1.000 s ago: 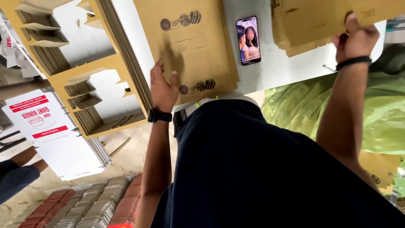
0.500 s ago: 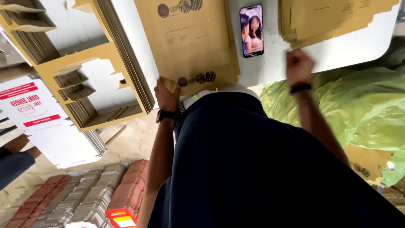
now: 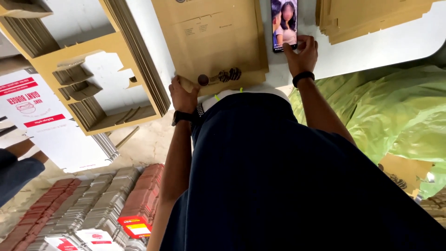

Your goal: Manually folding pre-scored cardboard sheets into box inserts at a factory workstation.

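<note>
Now, starting at the far left, a blue sleeve (image 3: 14, 172) of another person shows at the frame edge, above stacks of red and grey flat cartons (image 3: 83, 204) on the floor. A white printed box flat (image 3: 42, 121) lies beside them, and above it die-cut brown cardboard sheets (image 3: 93, 79) sit in a thick pile on the white table (image 3: 385, 46).

Next comes the left hand (image 3: 183, 95), wearing a dark watch. Compared with 1 second ago, when it lay flat and higher on the sheet, it has slid down to the near edge of the flat brown cardboard box blank (image 3: 213, 37) and now pinches the lower left corner, fingers curled narrow around the edge. The forearm runs straight down beside the person's dark shirt. The blank lies flat on the table directly in front of the body, its printed round marks near the bottom edge.

Further right, the right hand (image 3: 303, 53) has changed most: 1 second ago it reached far out to the stack of brown blanks (image 3: 371, 18) at the upper right, and half a second ago it was drawing back. It now rests at the bottom edge of the smartphone (image 3: 284, 23), fingers loosely bent and touching the phone, holding nothing else. So work on the blank appears paused on that side. A black band circles the wrist.

At the far right, crumpled green plastic sheeting (image 3: 395, 111) covers the area beside the table.
</note>
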